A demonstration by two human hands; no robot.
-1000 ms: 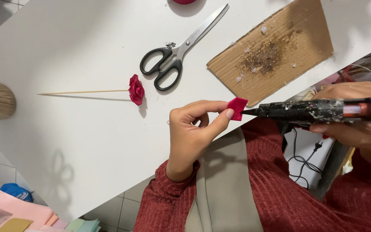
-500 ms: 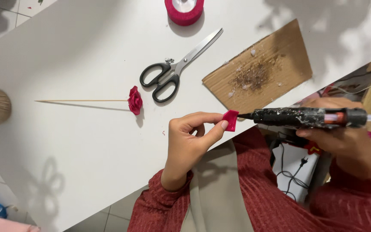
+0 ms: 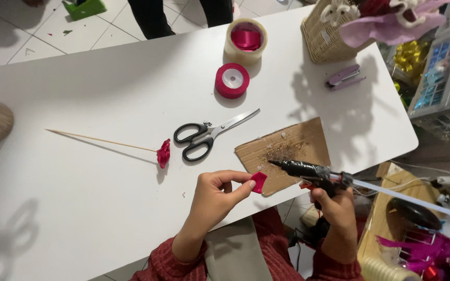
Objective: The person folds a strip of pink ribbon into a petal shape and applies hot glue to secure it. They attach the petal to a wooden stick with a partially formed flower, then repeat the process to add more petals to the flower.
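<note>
Our left hand (image 3: 215, 200) pinches a small red ribbon piece (image 3: 259, 182) between thumb and forefinger. Our right hand (image 3: 337, 211) grips a black glue gun (image 3: 308, 171), nozzle near the piece, above a cardboard scrap (image 3: 287, 148) on the white table (image 3: 105, 93).

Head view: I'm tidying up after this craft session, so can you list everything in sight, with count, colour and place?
table: 1, white, fills the view
petal piece: 1, red, pinched in the left hand
glue gun: 1, black, in the right hand, nozzle over the cardboard
cardboard: 1, brown, glue-specked, front edge of the table
scissors: 1, black handles, mid-table
stick with rose: 1, wooden stick, red bloom, left of the scissors
ribbon roll: 1, red, behind the scissors
tape roll: 1, cream with pink core, far edge
stapler: 1, lilac, by the basket
basket: 1, wicker, far right corner
left hand: 1, grip shut on the petal piece
right hand: 1, grip shut on the glue gun
</note>
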